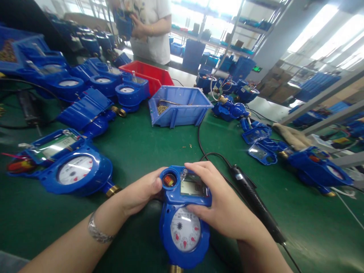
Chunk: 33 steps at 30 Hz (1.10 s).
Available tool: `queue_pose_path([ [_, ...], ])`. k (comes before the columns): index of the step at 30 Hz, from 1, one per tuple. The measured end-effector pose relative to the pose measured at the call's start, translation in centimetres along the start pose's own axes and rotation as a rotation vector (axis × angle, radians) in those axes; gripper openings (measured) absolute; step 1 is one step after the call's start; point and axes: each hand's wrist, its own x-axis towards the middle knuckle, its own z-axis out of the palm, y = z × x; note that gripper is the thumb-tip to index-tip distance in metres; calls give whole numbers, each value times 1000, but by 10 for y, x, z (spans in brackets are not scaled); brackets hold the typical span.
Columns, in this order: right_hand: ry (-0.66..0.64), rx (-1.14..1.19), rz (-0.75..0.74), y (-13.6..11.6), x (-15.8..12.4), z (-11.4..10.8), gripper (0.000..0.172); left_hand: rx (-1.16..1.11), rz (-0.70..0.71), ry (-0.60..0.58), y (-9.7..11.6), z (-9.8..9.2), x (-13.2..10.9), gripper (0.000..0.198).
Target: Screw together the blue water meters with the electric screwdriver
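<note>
A blue water meter [167,231] with a white dial and a small digital display lies in front of me on the green bench. My left hand [143,189] grips its upper left side, the thumb beside a round opening where a red and yellow part shows. My right hand [218,204] wraps round the right side, fingers on the top edge and thumb just below the display. Brass shows at the meter's lower end. To the right of my right hand lies a black electric screwdriver [253,201] with its cable.
At the left lies another meter [76,170] with its electronics exposed. Several meters [127,91] stand behind it. A light blue bin [182,110] of small screws and a red bin [148,76] sit ahead. More meters [318,167] lie right. A person [150,30] stands across the bench, holding a blue part.
</note>
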Motion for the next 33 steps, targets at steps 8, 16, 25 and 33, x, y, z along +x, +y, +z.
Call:
queue_pose_path([
  [8, -107, -14, -24, 4, 0, -4, 67, 134, -19, 112, 1, 11, 2, 70],
  [16, 113, 432, 163, 31, 4, 1, 61, 99, 5, 149, -1, 19, 2, 59],
  [25, 153, 1250, 748, 14, 13, 24, 35, 113, -19, 216, -1, 22, 0, 56],
  [33, 330, 1301, 789, 15, 15, 36, 28, 87, -72, 232, 0, 23, -2, 59],
])
